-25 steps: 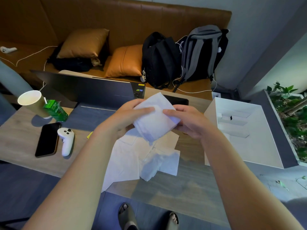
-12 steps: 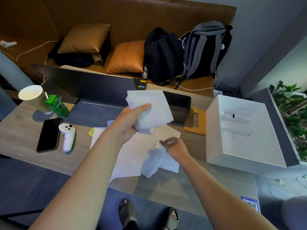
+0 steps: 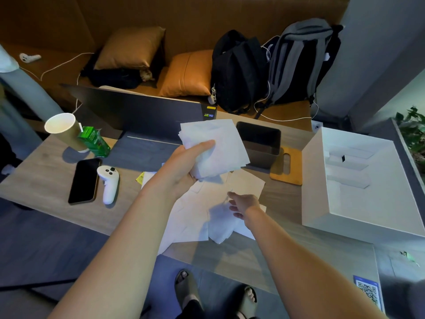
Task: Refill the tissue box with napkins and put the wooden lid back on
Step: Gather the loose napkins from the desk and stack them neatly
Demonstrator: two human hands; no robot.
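Observation:
My left hand (image 3: pixel 184 164) holds a stack of white napkins (image 3: pixel 216 146) above the table, in front of the dark open tissue box (image 3: pixel 258 140). The wooden lid (image 3: pixel 287 166), with an oval slot, lies flat on the table to the right of the box. More loose napkins (image 3: pixel 200 215) lie spread on the table below my hands. My right hand (image 3: pixel 241 203) is low over these loose napkins, fingers spread and touching them; I cannot see it gripping any.
An open laptop (image 3: pixel 138 111) stands at the back left. A paper cup (image 3: pixel 64 130), green carton (image 3: pixel 94 141), phone (image 3: pixel 84 180) and white controller (image 3: pixel 109 183) lie on the left. A large open white box (image 3: pixel 358 180) fills the right side. Backpacks and cushions sit on the sofa behind.
My right hand let go of the napkin stack and dropped to the loose napkins on the table. My left hand keeps the stack and has lifted it slightly toward the tissue box.

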